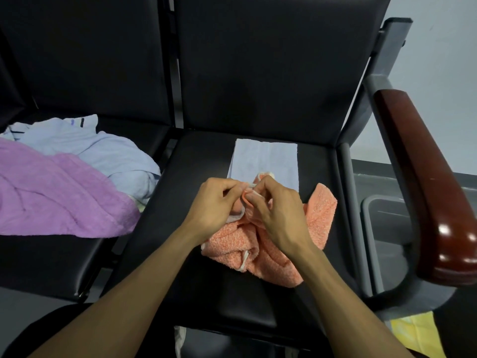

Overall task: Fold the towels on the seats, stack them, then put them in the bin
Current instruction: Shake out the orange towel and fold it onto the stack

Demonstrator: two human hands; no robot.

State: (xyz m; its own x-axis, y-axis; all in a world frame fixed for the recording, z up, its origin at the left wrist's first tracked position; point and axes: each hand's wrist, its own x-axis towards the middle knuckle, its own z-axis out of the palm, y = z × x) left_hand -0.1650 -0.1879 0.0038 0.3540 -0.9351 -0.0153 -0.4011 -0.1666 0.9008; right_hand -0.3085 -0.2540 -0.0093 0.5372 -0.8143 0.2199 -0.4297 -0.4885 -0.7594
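- Both forearms reach in from the bottom edge, meeting over the right-hand black seat [258,301].
- Left hand [214,202]: fingers curled, grip pinching the white-trimmed edge of the orange towel [273,254].
- Right hand [276,213]: fingers curled, grip pinching the same edge, fingertips touching the left hand's.
- Orange towel crumpled on the seat under both hands, one flap spread out toward the right.
- Folded pale blue towel [268,157] lies flat at the back of the same seat; the orange towel's top edge overlaps its near end.
- Left-hand seat [46,259]: purple towel [51,197] in an unfolded heap, light blue towel [103,151] bunched behind and beside it, the two touching.
- Wooden armrest [426,187] on a grey frame at right.
- Grey bin [387,223] partly visible below the armrest, beside the seat.
- Yellow cloth [415,334] on the floor, bottom right.
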